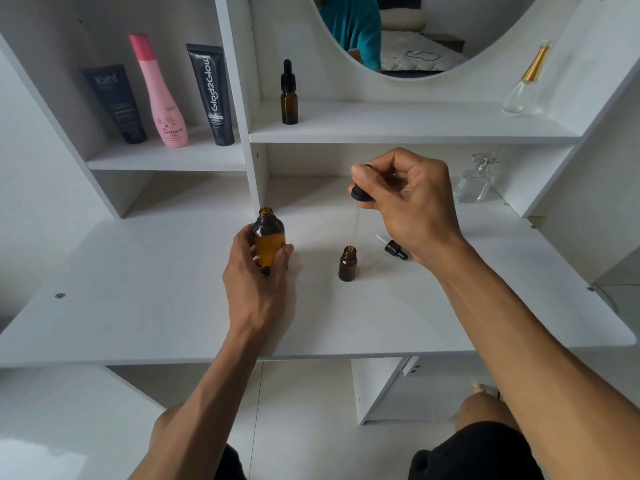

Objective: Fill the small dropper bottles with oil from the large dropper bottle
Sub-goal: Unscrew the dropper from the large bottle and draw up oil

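**Dropper over the small bottle's mouth**

Near the middle of the desk (138,306), the left hand (258,271) wraps its fingers and thumb round the large bottle (269,241), which stands upright with its neck open and amber oil inside. Just to its right stands the small bottle (347,264), uncapped and untouched. Above it the right hand (412,206) pinches the bulb of the large dropper (358,209), the glass tube pointing down with its tip at the small bottle's mouth. The small dropper cap (394,247) lies on its side beside the right wrist. A second small bottle (289,95) waits capped on the shelf behind.

To do this well, I would hold the tube upright, centre the tip in the neck, and squeeze slowly, since nothing steadies that bottle.
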The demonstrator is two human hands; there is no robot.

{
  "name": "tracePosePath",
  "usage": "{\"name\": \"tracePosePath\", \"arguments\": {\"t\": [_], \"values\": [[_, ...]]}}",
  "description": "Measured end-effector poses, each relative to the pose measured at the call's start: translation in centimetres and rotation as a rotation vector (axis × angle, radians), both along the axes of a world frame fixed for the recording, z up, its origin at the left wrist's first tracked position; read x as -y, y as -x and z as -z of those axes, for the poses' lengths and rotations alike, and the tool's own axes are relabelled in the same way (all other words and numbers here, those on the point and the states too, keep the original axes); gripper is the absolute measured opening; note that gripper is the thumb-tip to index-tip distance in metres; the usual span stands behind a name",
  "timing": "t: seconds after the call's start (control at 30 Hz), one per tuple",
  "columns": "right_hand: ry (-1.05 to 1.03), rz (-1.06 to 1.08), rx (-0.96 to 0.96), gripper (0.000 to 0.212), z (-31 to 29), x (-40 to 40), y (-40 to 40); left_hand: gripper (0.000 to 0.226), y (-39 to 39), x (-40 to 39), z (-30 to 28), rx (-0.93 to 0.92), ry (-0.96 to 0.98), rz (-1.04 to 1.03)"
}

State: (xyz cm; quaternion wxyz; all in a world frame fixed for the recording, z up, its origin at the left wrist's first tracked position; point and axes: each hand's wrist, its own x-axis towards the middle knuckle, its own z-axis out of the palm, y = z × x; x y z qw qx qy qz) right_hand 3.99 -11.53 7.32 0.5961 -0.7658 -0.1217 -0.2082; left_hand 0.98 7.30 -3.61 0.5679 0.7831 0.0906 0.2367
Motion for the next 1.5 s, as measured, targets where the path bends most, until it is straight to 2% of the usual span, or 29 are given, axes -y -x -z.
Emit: {"name": "tracePosePath", "arguments": {"t": [0.47,0.67,0.87,1.0,1.17,1.5], "values": [[0.036,-0.005,0.01,0.01,-0.1,0.0,0.1,0.052,0.0,0.0,0.0,-0.001,0.004,0.01],[-0.134,-0.03,0.043,0.009,-1.4,-0.4,0.3,0.051,0.1,0.0,0.0,-0.009,0.012,0.007],[-0.216,-0.091,0.063,0.006,-2.5,-3.7,-0.5,0.051,0.1,0.0,0.1,-0.009,0.014,0.008],[-0.218,-0.121,0.098,0.011,-3.4,-6.5,-1.3,0.051,0.0,-0.1,0.2,-0.001,0.013,0.011],[-0.188,-0.179,0.123,0.007,-4.1,-8.8,-2.1,0.05,-0.1,-0.1,0.3,0.006,0.019,0.009],[-0.096,-0.179,0.116,0.013,-3.7,-9.7,-2.8,0.052,0.0,-0.2,0.2,0.013,0.005,0.022]]}}
